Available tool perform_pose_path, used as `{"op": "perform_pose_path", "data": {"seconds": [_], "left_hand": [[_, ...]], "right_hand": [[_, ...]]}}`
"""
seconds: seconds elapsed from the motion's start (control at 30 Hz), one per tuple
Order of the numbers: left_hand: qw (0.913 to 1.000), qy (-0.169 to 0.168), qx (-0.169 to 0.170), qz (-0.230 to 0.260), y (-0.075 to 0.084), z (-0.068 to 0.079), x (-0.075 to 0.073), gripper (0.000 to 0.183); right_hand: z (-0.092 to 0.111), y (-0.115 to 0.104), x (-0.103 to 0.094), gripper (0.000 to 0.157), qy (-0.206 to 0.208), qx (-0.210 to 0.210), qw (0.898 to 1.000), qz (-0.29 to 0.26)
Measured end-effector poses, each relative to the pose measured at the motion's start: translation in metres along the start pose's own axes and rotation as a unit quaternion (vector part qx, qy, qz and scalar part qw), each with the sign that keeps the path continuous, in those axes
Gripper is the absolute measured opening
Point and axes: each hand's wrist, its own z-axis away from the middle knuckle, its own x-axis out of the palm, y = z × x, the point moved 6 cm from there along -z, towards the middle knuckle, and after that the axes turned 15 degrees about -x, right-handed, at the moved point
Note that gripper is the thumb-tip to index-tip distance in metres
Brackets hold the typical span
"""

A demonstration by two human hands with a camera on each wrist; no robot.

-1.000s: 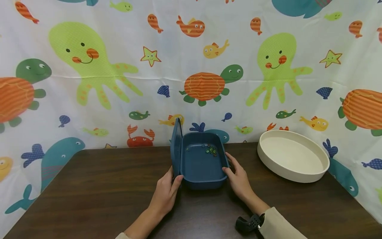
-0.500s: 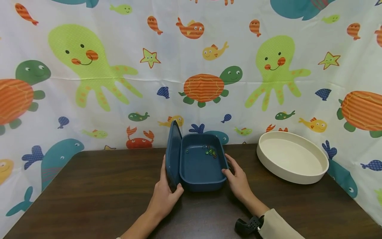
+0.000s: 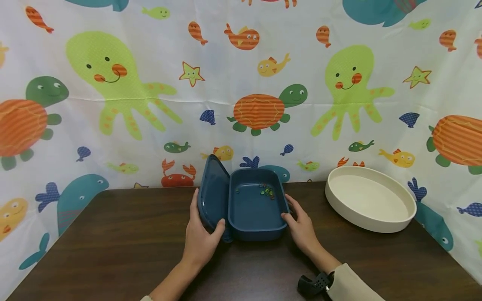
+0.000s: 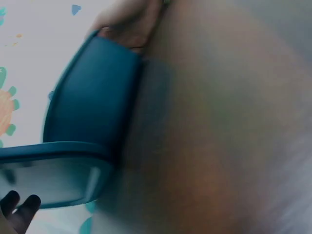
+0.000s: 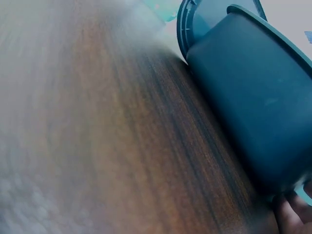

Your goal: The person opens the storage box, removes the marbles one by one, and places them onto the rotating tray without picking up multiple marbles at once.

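A dark blue box (image 3: 256, 217) stands on the table with its lid (image 3: 214, 194) leaning outward on the left side. Small green, brown and clear pieces (image 3: 268, 192), like glass beads, lie in its far right part. My left hand (image 3: 199, 244) holds the lid, thumb at its near edge and fingers behind. My right hand (image 3: 301, 230) grips the box's right wall, thumb at the rim. The left wrist view shows the lid (image 4: 58, 180) and fingertips (image 4: 30, 204) against it. In the right wrist view are the box's near wall (image 5: 253, 92) and a few right-hand fingers (image 5: 292, 214).
A round cream tray (image 3: 370, 221) with a low wall stands at the right of the dark wooden table (image 3: 124, 238). Behind the table hangs a white curtain (image 3: 222, 58) printed with sea animals. A black watch (image 3: 316, 284) is on the right wrist.
The lid has swung outward to the left from nearly upright, with my left hand moving along with it. My right hand and the box have stayed in place.
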Motion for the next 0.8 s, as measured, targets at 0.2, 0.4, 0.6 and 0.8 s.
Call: {"op": "perform_pose_path", "data": {"seconds": [0.2, 0.4, 0.6, 0.8], "left_hand": [[0.9987, 0.043, -0.026, 0.011, 0.004, -0.014, -0.031, 0.061], [0.9894, 0.039, -0.081, -0.114, 0.008, -0.030, -0.051, 0.056], [0.9453, -0.029, -0.118, -0.303, 0.001, -0.041, -0.061, 0.069], [0.9171, -0.059, -0.150, -0.365, -0.016, -0.045, -0.066, 0.077]], "right_hand": [[0.001, -0.002, 0.003, 0.053, 0.004, -0.001, 1.000, 0.000], [0.001, -0.002, 0.003, 0.053, 0.004, 0.003, 1.000, 0.003], [0.001, -0.001, 0.001, 0.053, 0.009, 0.007, 1.000, 0.002], [0.000, -0.002, 0.001, 0.053, 0.006, 0.008, 1.000, 0.003]]}}
